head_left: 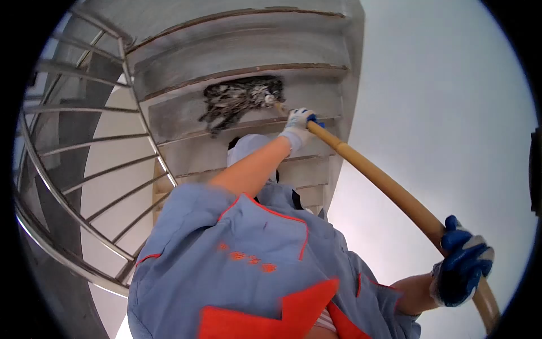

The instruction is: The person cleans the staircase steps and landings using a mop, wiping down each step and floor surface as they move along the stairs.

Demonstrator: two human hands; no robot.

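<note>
A mop with a dark, wet-looking string head (240, 101) lies spread over a grey stair tread. Its long bamboo handle (384, 181) slants from the head down to the lower right. Near the mop head, my left hand (300, 127), in a white and blue glove, is wrapped round the lower part of the handle. My right hand (463, 263), gloved in blue and white, grips the handle near its upper end. The tip of the handle runs out of view below that hand.
Concrete steps (237, 51) with brown-edged nosings curve across the view. Along the left runs a metal railing (144, 121) with several bars. A smooth pale wall (435, 101) borders the stairs on the right. My blue-grey shirt fills the lower middle.
</note>
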